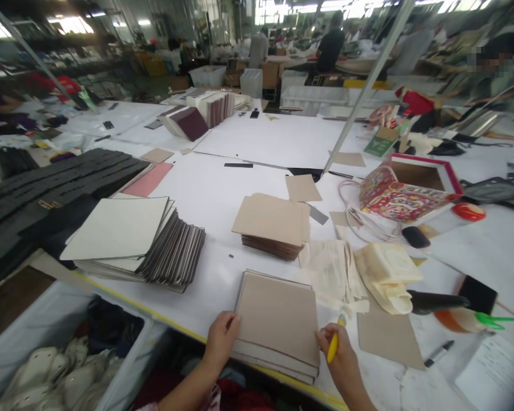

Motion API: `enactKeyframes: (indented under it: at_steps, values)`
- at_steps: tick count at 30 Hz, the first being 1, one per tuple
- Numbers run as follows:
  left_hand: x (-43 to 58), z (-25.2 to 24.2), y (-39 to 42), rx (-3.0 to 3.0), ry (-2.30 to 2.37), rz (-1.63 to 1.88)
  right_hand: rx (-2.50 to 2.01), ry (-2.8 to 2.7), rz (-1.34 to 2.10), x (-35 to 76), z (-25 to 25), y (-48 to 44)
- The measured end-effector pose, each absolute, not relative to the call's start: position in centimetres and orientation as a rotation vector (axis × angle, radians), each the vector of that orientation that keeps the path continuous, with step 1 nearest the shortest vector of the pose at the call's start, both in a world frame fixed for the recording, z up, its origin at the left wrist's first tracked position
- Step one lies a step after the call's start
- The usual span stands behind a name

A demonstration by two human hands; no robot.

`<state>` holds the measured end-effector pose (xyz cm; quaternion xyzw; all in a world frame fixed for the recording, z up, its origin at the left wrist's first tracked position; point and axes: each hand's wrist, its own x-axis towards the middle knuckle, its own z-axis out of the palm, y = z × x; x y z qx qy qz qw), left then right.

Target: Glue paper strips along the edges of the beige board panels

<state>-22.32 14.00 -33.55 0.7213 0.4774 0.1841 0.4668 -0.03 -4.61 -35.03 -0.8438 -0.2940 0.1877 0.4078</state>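
Note:
A small stack of brown cardboard sheets (278,314) with dark edges lies before me at the table's front edge. My left hand (223,338) is at its left side, fingers curled, thumb and fingertips closed on the edge of the top sheet. On the opposite side, my right hand (340,354) grips a yellow-handled tool (333,347), its fingertips by the sheets' right edge. The tool's greyish end points away from me; its exact kind is unclear. Behind the stack stands a taller pile of brown cardboard pieces (269,217). A pile of pale boards with dark edges (120,231) is to the left.
Right of me lie crumpled cream cloth (385,271), a loose cardboard sheet (388,331), a black marker (439,354) and a patterned red box (411,191). Dark material (55,200) is piled at left. A slanted metal pole (366,88) rises from the table. People work farther back.

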Motion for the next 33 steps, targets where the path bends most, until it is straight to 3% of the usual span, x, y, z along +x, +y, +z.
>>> enactKeyframes:
  at_steps: [33]
  values:
    - [-22.1, -36.8, 16.9, 1.788, 1.149, 0.109, -2.297, -0.629, 0.572, -0.2, -34.8, -2.8]
